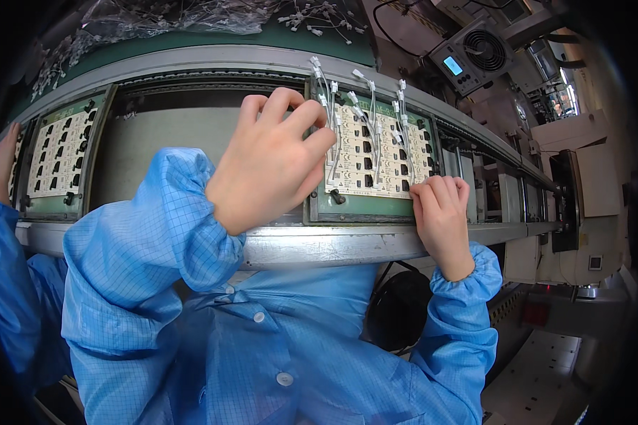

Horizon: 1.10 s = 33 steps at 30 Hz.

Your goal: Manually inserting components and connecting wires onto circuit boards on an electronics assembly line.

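A cream circuit board panel (386,152) with rows of small black parts lies in a green carrier (365,207) on the conveyor line. Several white wired connectors (372,124) stand up from it. My left hand (273,163) reaches over the carrier's left edge, fingers curled at the wires near the panel's top left corner; whether it pinches one is hidden. My right hand (443,212) rests as a loose fist on the carrier's lower right corner and the metal rail (333,244). Both arms wear blue cleanroom sleeves.
A second carrier with a similar panel (60,156) sits at the left, where another person's hand (3,159) and blue sleeve reach in. Loose white connectors in clear bags (191,14) lie on the green shelf behind. A grey fan unit (475,53) stands at upper right.
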Motion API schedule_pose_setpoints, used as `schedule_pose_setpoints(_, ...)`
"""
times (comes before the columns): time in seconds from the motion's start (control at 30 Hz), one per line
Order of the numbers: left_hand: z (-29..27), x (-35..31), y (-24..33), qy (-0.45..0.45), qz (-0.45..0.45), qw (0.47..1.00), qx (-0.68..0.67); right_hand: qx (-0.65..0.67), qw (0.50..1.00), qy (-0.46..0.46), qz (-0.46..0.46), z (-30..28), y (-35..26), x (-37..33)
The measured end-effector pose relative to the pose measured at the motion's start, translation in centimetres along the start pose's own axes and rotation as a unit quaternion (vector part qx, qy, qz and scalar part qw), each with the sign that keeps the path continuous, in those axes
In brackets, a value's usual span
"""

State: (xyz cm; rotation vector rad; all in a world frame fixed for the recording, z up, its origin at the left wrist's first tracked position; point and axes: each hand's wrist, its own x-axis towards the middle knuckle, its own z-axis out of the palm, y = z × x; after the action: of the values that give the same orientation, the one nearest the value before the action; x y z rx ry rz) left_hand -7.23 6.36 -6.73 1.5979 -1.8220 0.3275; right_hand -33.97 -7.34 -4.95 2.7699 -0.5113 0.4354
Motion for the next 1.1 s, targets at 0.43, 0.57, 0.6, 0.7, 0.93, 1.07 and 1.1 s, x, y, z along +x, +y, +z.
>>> schedule_pose_setpoints(0.43, 0.8, -0.5, 0.1, 0.006, 0.007, 1.0, -0.028, 0.237, 0.956, -0.141, 0.101, -2.4, 1.7, -0.9)
schedule_pose_setpoints(0.57, 0.1, -0.2, -0.2, 0.028, 0.011, 0.999, -0.017, 0.185, 0.975, -0.036, 0.115, -2.3, 6.0, -0.4)
schedule_pose_setpoints(0.6, 0.0, 0.0, -0.2, 0.028, 0.011, 0.999, -0.016, 0.186, 0.975, -0.036, 0.114, -1.8, 6.6, -0.6)
schedule_pose_setpoints(0.7, -0.3, 0.5, -0.3, 0.043, 0.013, 0.999, -0.022, 0.298, 0.879, -0.115, 0.354, 0.3, 8.1, -1.7)
schedule_pose_setpoints(0.93, -2.6, 2.3, 0.6, 0.059, -0.022, 0.998, 0.025, 0.389, 0.849, -0.076, 0.349, -0.4, 6.6, -1.1)
schedule_pose_setpoints(1.07, -2.4, 5.0, 3.2, 0.047, -0.088, 0.991, 0.092, 0.518, 0.801, -0.1, 0.282, -2.4, 6.9, -1.3)
schedule_pose_setpoints(1.1, -2.0, 5.8, 4.1, 0.029, -0.118, 0.986, 0.111, 0.547, 0.794, -0.095, 0.247, -2.8, 7.3, -1.4)
